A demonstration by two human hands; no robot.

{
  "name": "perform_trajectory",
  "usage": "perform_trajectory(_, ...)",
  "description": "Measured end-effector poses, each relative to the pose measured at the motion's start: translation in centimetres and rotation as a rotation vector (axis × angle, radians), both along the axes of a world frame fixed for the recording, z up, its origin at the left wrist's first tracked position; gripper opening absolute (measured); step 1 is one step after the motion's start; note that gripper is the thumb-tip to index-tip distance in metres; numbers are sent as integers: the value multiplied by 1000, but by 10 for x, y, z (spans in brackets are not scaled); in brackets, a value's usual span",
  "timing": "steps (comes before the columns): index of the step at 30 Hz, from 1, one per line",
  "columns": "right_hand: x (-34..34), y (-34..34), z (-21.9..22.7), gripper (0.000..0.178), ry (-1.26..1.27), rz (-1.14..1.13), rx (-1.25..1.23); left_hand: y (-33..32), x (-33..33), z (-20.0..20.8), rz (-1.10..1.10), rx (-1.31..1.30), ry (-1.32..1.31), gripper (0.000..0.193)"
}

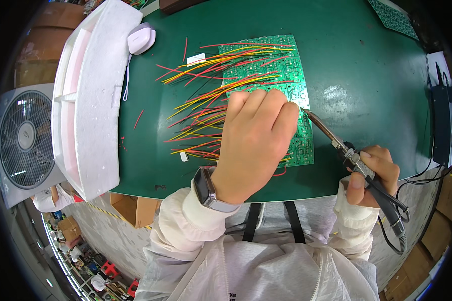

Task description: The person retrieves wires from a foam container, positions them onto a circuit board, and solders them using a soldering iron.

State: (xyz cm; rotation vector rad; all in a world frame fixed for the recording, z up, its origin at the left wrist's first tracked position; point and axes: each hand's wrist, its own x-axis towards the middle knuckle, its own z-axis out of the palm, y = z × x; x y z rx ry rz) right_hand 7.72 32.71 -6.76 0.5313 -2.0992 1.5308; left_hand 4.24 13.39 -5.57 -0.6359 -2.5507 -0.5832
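A green circuit board panel (301, 135) lies on the table, with rows of red, yellow and black wires (201, 115) fanning out to its left. My left hand (258, 135) is closed over the middle of the panel, knuckles up. Its fingertips are hidden, so what they pinch cannot be made out; several wires run under the hand. In my right hand (374, 175) is a soldering iron (331, 135), gripped by its handle. The iron slants up and left, its tip at the panel beside my left fingers.
A white foam box (95, 100) stands along the left edge, near a pale case (141, 39) with a strap. Beyond it is a fan (26, 131). Another board panel (394, 19) lies far right. Loose wire bits (138, 119) lie on the green table (371, 65). The iron's cable (394, 241) hangs at right.
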Motion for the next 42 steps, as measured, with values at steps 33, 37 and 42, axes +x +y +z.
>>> perform_trajectory(33, -8, -5, -2, 36, -40, -178, -76, 4, -4, 0, 36, 125, -32, 17)
perform_trajectory(37, -11, -12, 3, 36, 6, -236, -5, 5, -4, 1, 34, 145, -44, 17)
perform_trajectory(42, -3, -9, 3, 35, -65, -192, -85, 5, -4, 2, 36, 147, -56, 17)
